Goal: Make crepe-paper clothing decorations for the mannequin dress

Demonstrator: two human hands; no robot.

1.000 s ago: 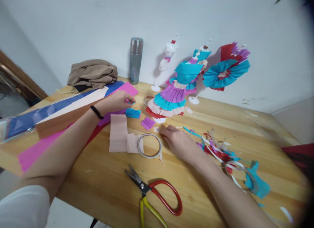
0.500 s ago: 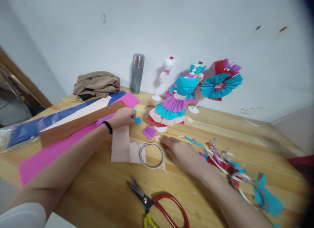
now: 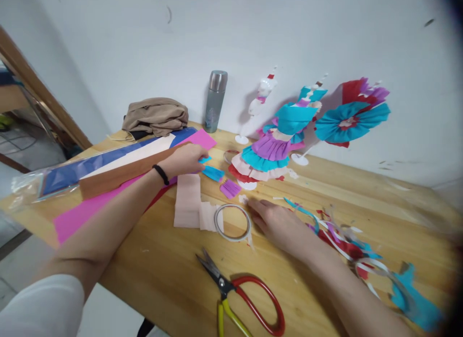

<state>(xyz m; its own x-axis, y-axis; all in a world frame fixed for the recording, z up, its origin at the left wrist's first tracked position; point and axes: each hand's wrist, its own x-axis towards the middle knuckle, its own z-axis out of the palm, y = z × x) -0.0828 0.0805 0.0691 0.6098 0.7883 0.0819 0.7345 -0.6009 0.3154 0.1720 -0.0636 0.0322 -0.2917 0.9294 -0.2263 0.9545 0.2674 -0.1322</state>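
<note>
My left hand [image 3: 186, 159] reaches over the coloured paper sheets, its fingers curved and a little apart. A blue crepe paper piece [image 3: 213, 173] lies just beyond its thumb; another blue bit [image 3: 205, 160] shows at the fingertips. My right hand [image 3: 277, 221] rests on the table with fingers stretched, beside a small white flower-shaped piece [image 3: 243, 199]. A pleated purple paper piece [image 3: 230, 188] lies between the hands. Nearby stands a doll-size dress form in a ruffled paper dress [image 3: 269, 151]. A tape roll [image 3: 216, 226] lies partly on pale pink paper [image 3: 188, 202].
Open scissors [image 3: 226, 285] with red and yellow handles lie in front. Paper scraps [image 3: 347, 245] and another tape roll [image 3: 361, 263] are at right. A thermos [image 3: 216, 103], a brown cloth [image 3: 156, 116] and two more small dress forms [image 3: 352, 117] [image 3: 262, 98] stand along the wall.
My left hand has drawn back slightly from the blue paper, which now shows more fully on the table. The view has shifted left; my right hand stays beside the white piece.
</note>
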